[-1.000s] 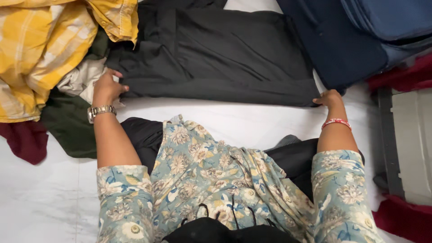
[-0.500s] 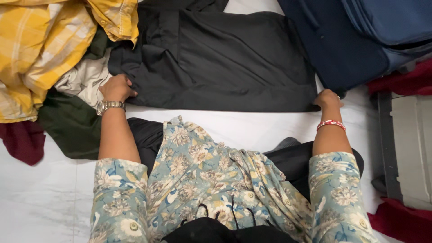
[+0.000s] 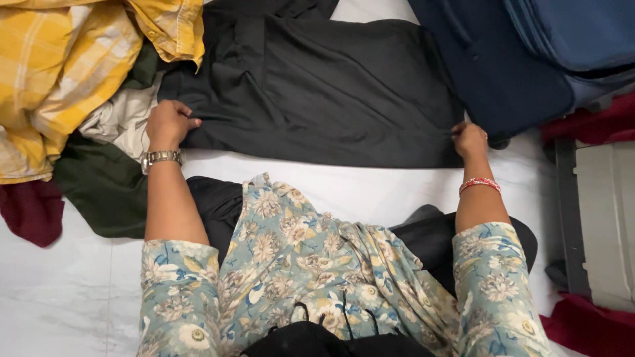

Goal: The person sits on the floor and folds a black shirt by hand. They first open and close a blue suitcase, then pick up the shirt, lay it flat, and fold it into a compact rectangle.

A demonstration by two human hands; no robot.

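Note:
A dark grey garment (image 3: 317,92) lies spread flat on the white floor in front of me. My left hand (image 3: 169,122), with a metal watch on the wrist, grips its near left corner. My right hand (image 3: 468,137), with a red bangle on the wrist, pinches its near right corner. Both arms are stretched out wide in floral sleeves over my lap.
A heap of clothes sits at the left: a yellow checked shirt (image 3: 59,73), a pale cloth (image 3: 119,122), a dark green piece (image 3: 99,192) and a maroon one (image 3: 30,211). A navy suitcase (image 3: 529,53) lies at top right, with maroon cloth (image 3: 585,125) and a grey case (image 3: 608,218) beside it.
My left hand has moved right and gripped the garment's left corner. The garment's near edge now lies straighter between my two hands.

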